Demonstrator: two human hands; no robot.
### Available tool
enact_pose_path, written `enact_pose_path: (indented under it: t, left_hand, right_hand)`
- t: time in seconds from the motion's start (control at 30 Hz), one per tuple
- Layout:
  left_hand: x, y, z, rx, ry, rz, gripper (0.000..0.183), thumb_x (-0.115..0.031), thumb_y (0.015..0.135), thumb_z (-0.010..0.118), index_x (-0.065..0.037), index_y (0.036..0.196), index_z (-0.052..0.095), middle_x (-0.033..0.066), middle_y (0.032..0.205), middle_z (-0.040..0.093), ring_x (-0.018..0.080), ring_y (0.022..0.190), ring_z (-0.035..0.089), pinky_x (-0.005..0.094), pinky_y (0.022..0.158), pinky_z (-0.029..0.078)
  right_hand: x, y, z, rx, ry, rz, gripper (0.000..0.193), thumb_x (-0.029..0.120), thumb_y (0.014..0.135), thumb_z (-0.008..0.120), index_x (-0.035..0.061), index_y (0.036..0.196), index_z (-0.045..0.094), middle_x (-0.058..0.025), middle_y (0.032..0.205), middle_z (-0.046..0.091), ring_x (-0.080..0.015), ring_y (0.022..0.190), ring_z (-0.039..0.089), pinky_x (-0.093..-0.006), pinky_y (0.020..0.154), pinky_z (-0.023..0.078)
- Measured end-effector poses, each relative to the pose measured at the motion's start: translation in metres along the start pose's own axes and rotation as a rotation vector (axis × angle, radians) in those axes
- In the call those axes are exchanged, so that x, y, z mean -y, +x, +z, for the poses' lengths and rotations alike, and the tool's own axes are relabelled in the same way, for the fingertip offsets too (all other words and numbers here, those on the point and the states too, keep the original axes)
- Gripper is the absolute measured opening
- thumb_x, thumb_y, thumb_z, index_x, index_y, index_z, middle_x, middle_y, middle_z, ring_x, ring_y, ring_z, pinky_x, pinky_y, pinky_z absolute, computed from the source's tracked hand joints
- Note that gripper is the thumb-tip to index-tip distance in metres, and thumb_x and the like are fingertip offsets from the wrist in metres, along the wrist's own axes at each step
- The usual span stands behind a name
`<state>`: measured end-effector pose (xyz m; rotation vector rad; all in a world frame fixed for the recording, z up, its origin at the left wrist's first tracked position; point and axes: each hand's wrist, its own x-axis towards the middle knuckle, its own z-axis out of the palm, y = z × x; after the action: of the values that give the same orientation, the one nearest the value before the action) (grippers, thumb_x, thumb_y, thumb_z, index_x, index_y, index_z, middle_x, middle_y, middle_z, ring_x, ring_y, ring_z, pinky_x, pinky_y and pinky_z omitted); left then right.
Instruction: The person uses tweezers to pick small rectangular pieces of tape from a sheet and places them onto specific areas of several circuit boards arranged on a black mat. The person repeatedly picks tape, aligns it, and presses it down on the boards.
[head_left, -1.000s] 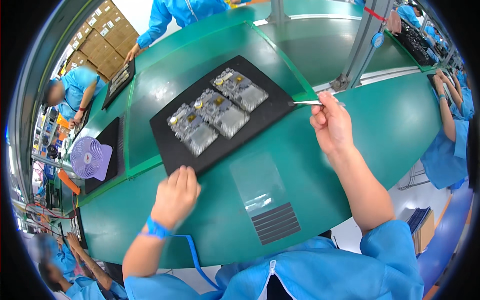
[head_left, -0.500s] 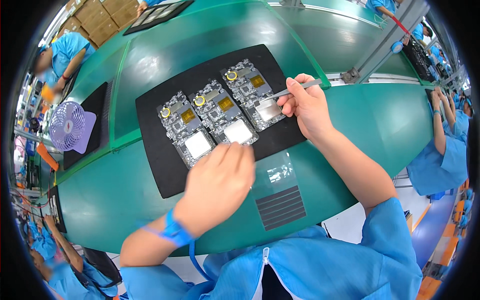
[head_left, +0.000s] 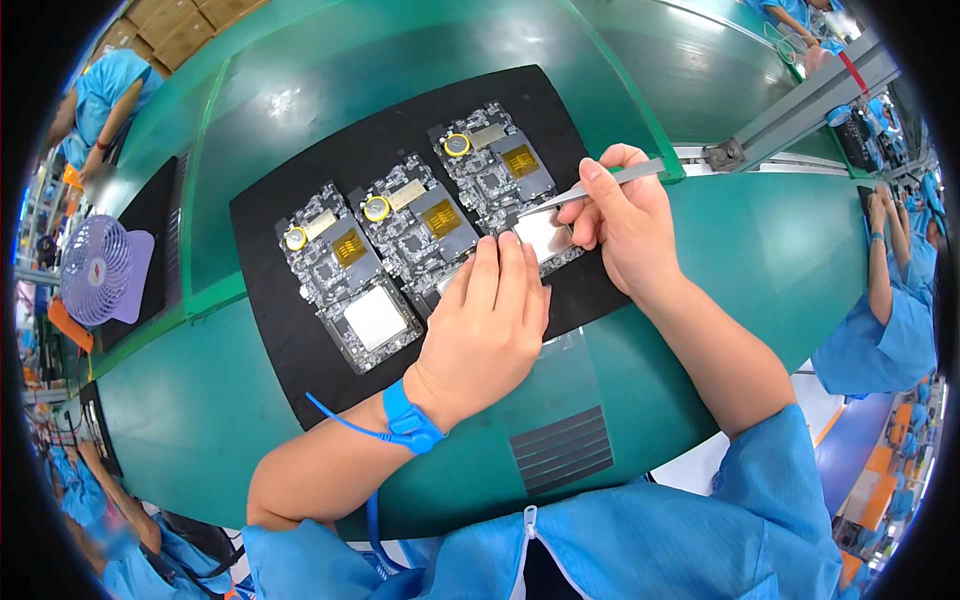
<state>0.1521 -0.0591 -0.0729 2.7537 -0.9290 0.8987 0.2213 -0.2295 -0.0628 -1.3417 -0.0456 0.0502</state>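
Note:
Three grey circuit boards lie side by side on a black foam mat (head_left: 275,335): a left board (head_left: 325,275), a middle board (head_left: 412,235) and a right board (head_left: 490,165). Each carries a yellow-rimmed coin cell, an amber patch and a silvery square plate. My right hand (head_left: 635,220) pinches metal tweezers (head_left: 610,182), their tips over the right board beside its shiny plate (head_left: 545,236). My left hand (head_left: 485,325) lies with fingers stretched out, covering most of the middle board's plate, fingertips near the right board's lower edge. A blue strap (head_left: 408,420) circles my left wrist.
A clear sheet with black strips (head_left: 562,450) lies on the green table (head_left: 690,370) before the mat. At left stands a purple fan (head_left: 97,270). A metal post (head_left: 790,110) rises at the far right. Several people in blue work around the table.
My left hand has moved right and forward, its curled fingers now stretched out over the middle board. The mat and boards appear shifted left in view. The tweezers stay over the right board.

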Motion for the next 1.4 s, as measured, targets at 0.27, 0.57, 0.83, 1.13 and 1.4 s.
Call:
enact_pose_path:
  t: [0.27, 0.57, 0.83, 1.13, 1.4]
  left_hand:
    - [0.003, 0.001, 0.0, 0.002, 0.032, 0.033, 0.036, -0.017, 0.076, 0.066, 0.007, 0.103, 0.065, 0.0211, 0.105, 0.063, 0.0312, 0.095, 0.062, 0.0354, 0.079, 0.052]
    - [0.004, 0.0, 0.001, 0.007, 0.051, 0.047, 0.037, -0.018, 0.077, 0.065, 0.008, 0.104, 0.065, 0.0215, 0.105, 0.063, 0.0316, 0.094, 0.062, 0.0356, 0.079, 0.052]
    - [0.003, 0.0, 0.0, 0.007, 0.062, 0.048, 0.037, -0.018, 0.077, 0.065, 0.007, 0.104, 0.064, 0.0208, 0.105, 0.063, 0.031, 0.095, 0.062, 0.0348, 0.08, 0.052]
    - [0.005, 0.004, 0.001, 0.009, -0.113, -0.048, 0.033, -0.012, 0.072, 0.068, 0.005, 0.1, 0.062, 0.0227, 0.115, 0.056, 0.0308, 0.097, 0.058, 0.0357, 0.08, 0.049]
    - [0.009, 0.009, -0.006, 0.097, -0.209, -0.054, 0.035, -0.01, 0.071, 0.067, 0.004, 0.102, 0.06, 0.0234, 0.116, 0.055, 0.0315, 0.097, 0.056, 0.0373, 0.078, 0.047]
  right_hand:
    - [0.006, 0.007, -0.002, 0.05, 0.03, 0.045, 0.026, 0.023, 0.096, 0.055, 0.0043, 0.1, 0.038, -0.0115, 0.066, 0.061, -0.0112, 0.046, 0.058, -0.0206, 0.04, 0.042]
    - [0.008, 0.01, -0.004, 0.099, 0.01, 0.076, 0.027, 0.023, 0.096, 0.054, 0.0035, 0.103, 0.037, -0.0119, 0.066, 0.06, -0.0123, 0.046, 0.058, -0.0214, 0.041, 0.043]
    - [0.009, 0.009, -0.003, 0.101, 0.014, 0.067, 0.026, 0.022, 0.096, 0.054, 0.0037, 0.102, 0.037, -0.0121, 0.066, 0.06, -0.0125, 0.046, 0.058, -0.0213, 0.041, 0.043]
    - [0.008, 0.009, -0.004, 0.093, 0.014, 0.082, 0.026, 0.021, 0.096, 0.054, 0.0046, 0.104, 0.036, -0.0109, 0.066, 0.06, -0.0126, 0.047, 0.058, -0.0213, 0.041, 0.043]
    - [0.005, 0.004, 0.0, 0.085, -0.049, 0.0, 0.025, 0.022, 0.097, 0.053, 0.0058, 0.104, 0.036, -0.0093, 0.067, 0.06, -0.0102, 0.048, 0.058, -0.0209, 0.042, 0.042]
